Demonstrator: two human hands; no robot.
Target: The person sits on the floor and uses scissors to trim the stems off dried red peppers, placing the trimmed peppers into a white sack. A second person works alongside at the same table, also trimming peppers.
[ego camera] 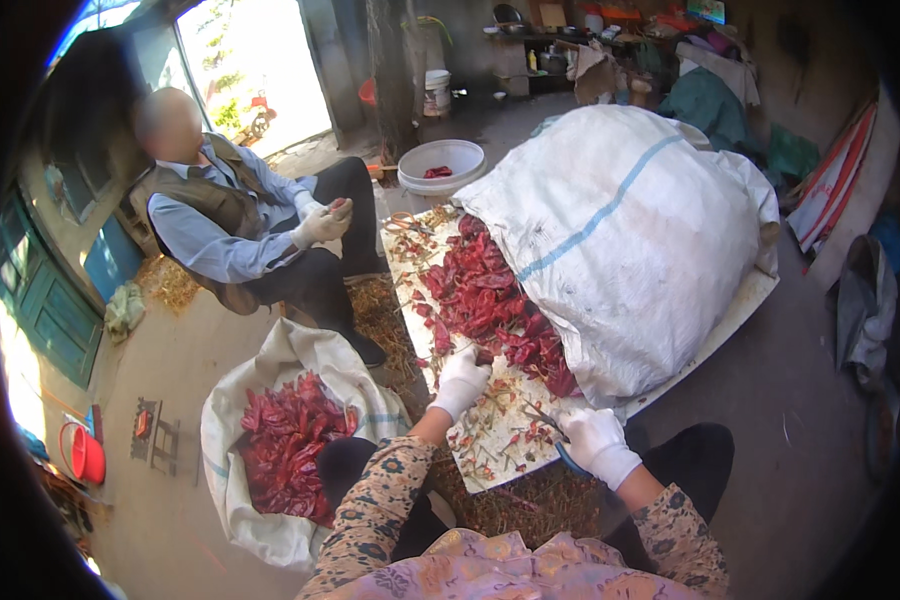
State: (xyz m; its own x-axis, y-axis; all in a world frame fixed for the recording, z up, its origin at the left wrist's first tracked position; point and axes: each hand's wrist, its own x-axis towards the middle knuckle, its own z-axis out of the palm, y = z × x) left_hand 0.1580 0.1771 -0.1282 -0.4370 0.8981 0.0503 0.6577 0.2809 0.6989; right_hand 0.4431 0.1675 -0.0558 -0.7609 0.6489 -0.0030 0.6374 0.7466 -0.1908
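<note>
A heap of dried red chili peppers (487,289) spills from a large white woven sack (630,247) onto a pale board (495,465). My left hand (461,381), in a white glove, is at the heap's near edge, its fingers curled against a dark red pepper; whether it grips the pepper is hard to tell. My right hand (598,444), gloved too, holds scissors (547,421) with dark blades and a blue handle, pointing up and left over the board. Cut stems and bits lie scattered between my hands. An open white sack (232,480) full of red peppers (292,442) stands at my left.
A seated person (225,202) in white gloves works across on the left. Orange-handled scissors (403,221) lie on the board's far corner. Beyond it stands a white bucket (441,166) with a few peppers. Stem litter (525,502) covers the floor under the board.
</note>
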